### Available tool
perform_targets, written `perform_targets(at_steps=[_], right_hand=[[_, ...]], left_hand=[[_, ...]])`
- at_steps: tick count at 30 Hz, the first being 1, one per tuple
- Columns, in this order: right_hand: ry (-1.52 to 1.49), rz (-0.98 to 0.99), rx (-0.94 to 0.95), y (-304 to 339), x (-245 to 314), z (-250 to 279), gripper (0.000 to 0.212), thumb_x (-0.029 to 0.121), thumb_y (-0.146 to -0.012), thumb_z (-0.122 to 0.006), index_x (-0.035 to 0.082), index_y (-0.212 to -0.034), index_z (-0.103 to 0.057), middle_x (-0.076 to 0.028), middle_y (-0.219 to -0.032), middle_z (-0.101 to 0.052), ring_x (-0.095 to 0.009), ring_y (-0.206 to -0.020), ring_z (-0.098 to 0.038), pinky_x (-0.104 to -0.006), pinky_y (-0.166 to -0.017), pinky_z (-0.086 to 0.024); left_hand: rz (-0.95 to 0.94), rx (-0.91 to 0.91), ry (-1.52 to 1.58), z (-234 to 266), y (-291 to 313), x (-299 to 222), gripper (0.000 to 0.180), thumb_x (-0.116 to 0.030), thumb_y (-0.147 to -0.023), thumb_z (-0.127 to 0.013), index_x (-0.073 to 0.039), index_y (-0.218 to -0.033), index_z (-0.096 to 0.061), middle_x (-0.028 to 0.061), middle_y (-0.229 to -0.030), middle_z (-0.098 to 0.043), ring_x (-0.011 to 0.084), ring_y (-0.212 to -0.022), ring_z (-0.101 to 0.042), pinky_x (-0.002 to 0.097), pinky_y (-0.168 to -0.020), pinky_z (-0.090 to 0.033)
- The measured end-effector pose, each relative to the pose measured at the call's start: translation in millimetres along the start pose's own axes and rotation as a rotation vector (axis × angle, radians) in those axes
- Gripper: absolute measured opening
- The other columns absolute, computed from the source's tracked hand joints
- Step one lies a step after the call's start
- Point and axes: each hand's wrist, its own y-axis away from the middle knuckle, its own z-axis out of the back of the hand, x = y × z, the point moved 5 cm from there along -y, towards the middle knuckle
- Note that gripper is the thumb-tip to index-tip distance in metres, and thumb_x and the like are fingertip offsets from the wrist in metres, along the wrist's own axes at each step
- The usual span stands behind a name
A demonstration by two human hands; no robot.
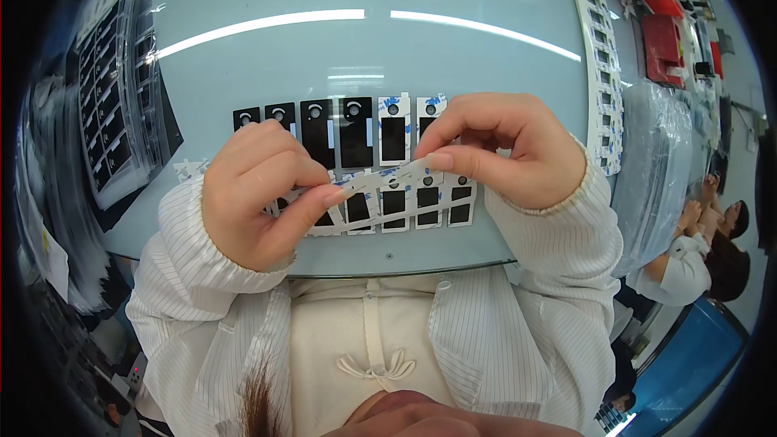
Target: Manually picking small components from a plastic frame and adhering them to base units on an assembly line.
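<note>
Between my two hands a narrow white strip of adhesive-backed film with blue marks (380,181) is stretched, slanting up to the right. Thumb and forefinger of my left hand (261,194) pinch its left end. My right hand (511,152) pinches the other end the same way. Under the strip lies a row of small dark rectangular pieces with white borders (393,204), partly covered by the strip and my left hand. Behind it is a second row: glossy black panels with a round hole (356,139) on the left, and white-backed pieces with blue print (394,131) on the right.
All this lies on a glass-topped table (356,57) reflecting ceiling lights. Stacked sheets of black panels (109,105) are at the left. At the right are a long white strip of pieces (597,65), clear plastic bags (654,170) and red bins (662,48). Other people sit beyond.
</note>
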Motion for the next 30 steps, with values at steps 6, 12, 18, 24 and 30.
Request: perform_targets(at_steps=[6, 12, 18, 24, 30], right_hand=[[-0.384, -0.085, 0.169, -2.4, 2.1, -7.5, 0.011, 0.005, -0.092, -0.070, -0.001, -0.101, -0.073, -0.003, -0.086, -0.069, -0.006, -0.078, -0.060, -0.0202, -0.068, -0.046], [-0.320, -0.173, 0.261, -6.5, -16.3, -43.8, 0.014, 0.003, -0.093, -0.069, -0.003, -0.105, -0.071, -0.003, -0.093, -0.070, -0.007, -0.087, -0.063, -0.0210, -0.078, -0.050], [-0.227, -0.177, 0.266, -3.8, -6.1, -40.6, 0.015, -0.001, -0.090, -0.068, -0.001, -0.105, -0.071, -0.003, -0.095, -0.068, -0.005, -0.082, -0.060, -0.0203, -0.072, -0.048], [0.030, 0.153, -0.100, 5.2, 18.7, -17.8, 0.020, -0.003, -0.087, -0.068, 0.001, -0.106, -0.073, -0.006, -0.103, -0.064, -0.006, -0.072, -0.055, -0.0194, -0.063, -0.041], [0.221, 0.226, -0.105, 9.6, 27.9, -25.4, 0.021, -0.001, -0.084, -0.075, 0.000, -0.105, -0.072, -0.005, -0.087, -0.065, -0.008, -0.070, -0.060, -0.0203, -0.062, -0.045]], left_hand=[[0.077, -0.016, 0.144, -2.5, 1.0, 0.3, 0.013, 0.003, -0.080, -0.074, 0.001, -0.091, -0.069, 0.0096, -0.076, -0.064, 0.0205, -0.061, -0.058, 0.0295, -0.053, -0.045], [-0.021, -0.008, 0.193, 2.7, -0.8, -11.3, 0.013, 0.003, -0.079, -0.075, 0.000, -0.090, -0.069, 0.0098, -0.079, -0.067, 0.0217, -0.065, -0.064, 0.0298, -0.055, -0.049], [-0.026, -0.025, 0.142, 4.0, -0.9, -6.2, 0.012, 0.002, -0.078, -0.076, -0.001, -0.088, -0.069, 0.0090, -0.078, -0.067, 0.0225, -0.064, -0.065, 0.0303, -0.053, -0.049], [0.035, 0.061, 0.190, 4.4, 0.8, -5.4, 0.009, 0.000, -0.080, -0.074, -0.001, -0.087, -0.068, 0.0087, -0.074, -0.065, 0.0205, -0.056, -0.061, 0.0300, -0.050, -0.046], [0.125, 0.058, 0.270, 0.6, 2.5, -0.5, 0.007, 0.002, -0.078, -0.071, 0.000, -0.084, -0.067, 0.0098, -0.071, -0.065, 0.0198, -0.057, -0.059, 0.0288, -0.052, -0.043]])
